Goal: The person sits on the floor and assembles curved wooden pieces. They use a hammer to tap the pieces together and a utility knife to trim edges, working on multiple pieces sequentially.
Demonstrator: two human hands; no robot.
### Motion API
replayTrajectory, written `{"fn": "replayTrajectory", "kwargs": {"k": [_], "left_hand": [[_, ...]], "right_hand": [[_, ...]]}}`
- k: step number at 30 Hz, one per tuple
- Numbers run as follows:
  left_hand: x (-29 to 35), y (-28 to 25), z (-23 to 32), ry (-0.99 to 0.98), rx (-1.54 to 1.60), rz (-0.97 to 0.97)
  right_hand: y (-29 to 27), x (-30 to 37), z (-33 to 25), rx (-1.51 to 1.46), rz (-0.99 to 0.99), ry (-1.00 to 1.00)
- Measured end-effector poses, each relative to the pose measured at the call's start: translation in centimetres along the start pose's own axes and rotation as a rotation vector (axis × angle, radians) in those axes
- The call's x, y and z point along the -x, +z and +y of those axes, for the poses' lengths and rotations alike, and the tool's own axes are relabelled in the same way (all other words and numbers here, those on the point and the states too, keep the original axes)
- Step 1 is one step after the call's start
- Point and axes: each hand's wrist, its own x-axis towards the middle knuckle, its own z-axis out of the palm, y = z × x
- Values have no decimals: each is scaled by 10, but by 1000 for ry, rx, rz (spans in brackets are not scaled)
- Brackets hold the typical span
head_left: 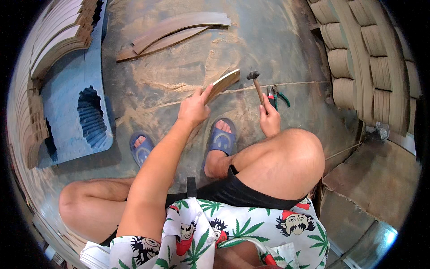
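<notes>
My left hand is closed round a short curved wooden slat, held tilted with its far end up and to the right. In my right hand is a hammer with a wooden handle and a dark metal head. The hammer head is raised just right of the slat's far end, apart from it. Beside the handle, pliers with green grips and a tool with a red-and-black handle lie on the floor. What is under my left fingers is hidden.
Several curved wooden slats lie on the dusty floor ahead. At the left stands a blue plastic pallet or crate with stacked boards. Stacks of curved boards line the right. Brown cardboard lies near right.
</notes>
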Motion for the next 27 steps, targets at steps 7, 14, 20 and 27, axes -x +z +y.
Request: {"fn": "replayTrajectory", "kwargs": {"k": [7,14,20,27], "left_hand": [[-2,10,-7,40,-72,14],[-3,31,-25,229,-312,173],[-1,37,-26,255,-426,97],[4,39,-34,261,-503,83]], "right_hand": [[-12,25,21,21,19,-348],[-17,32,9,356,-219,-423],[8,13,28,263,-156,-539],[-10,-11,-3,486,-264,-562]]}}
